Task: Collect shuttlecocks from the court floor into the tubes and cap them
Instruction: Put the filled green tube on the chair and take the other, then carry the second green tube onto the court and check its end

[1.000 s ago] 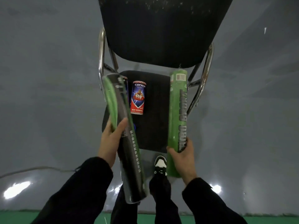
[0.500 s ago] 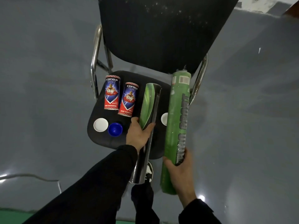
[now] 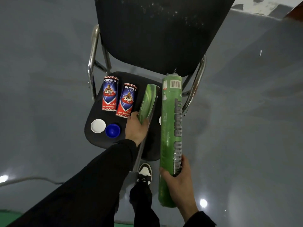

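I've got my left hand [image 3: 136, 128] wrapped round the dark tube [image 3: 148, 105] and my right hand [image 3: 177, 177] gripping the green tube [image 3: 171, 128] (parking both lengthwise on the chair seat [image 3: 98, 141], I'd guess).

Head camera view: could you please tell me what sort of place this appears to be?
Probably an indoor badminton hall, beside the court: shuttlecock tubes and loose caps lie on a black chair, which stands on glossy grey sports flooring.

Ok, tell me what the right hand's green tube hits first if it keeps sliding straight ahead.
Probably the chair backrest: the long green tube in the right hand has its far end right at the backrest's lower edge, though depth is unclear.
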Demonstrator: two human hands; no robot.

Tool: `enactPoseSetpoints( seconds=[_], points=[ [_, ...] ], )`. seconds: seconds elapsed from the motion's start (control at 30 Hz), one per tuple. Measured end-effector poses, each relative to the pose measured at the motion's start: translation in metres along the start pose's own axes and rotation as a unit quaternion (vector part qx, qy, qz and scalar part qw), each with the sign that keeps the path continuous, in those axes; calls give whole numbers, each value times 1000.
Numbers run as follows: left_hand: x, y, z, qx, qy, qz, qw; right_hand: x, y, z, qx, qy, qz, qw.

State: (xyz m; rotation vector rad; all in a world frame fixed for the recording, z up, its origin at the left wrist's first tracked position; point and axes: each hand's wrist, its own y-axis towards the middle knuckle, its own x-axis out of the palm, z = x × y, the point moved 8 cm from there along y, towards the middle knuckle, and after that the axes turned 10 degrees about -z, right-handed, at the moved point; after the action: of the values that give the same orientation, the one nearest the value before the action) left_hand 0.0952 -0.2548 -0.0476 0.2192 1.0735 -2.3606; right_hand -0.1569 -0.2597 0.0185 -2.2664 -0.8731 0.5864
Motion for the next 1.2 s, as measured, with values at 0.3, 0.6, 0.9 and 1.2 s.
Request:
enactPoseSetpoints(
  seconds=[0.3, 0.6, 0.9, 1.2],
  points=[
    [-202, -114, 100, 85, -237, 209, 945, 62, -61, -136, -98, -48, -110, 988],
    [-429, -345, 43, 131, -439, 400, 794, 227, -192, -287, -246, -232, -305, 891],
    [-505, -664, -170, 143, -498, 530, 671, 459, -427, -250, -351, -392, -532, 664],
    [-440, -909, -410, 97, -501, 654, 559, 617, -628, -36, -304, -509, -679, 432]
  ],
)
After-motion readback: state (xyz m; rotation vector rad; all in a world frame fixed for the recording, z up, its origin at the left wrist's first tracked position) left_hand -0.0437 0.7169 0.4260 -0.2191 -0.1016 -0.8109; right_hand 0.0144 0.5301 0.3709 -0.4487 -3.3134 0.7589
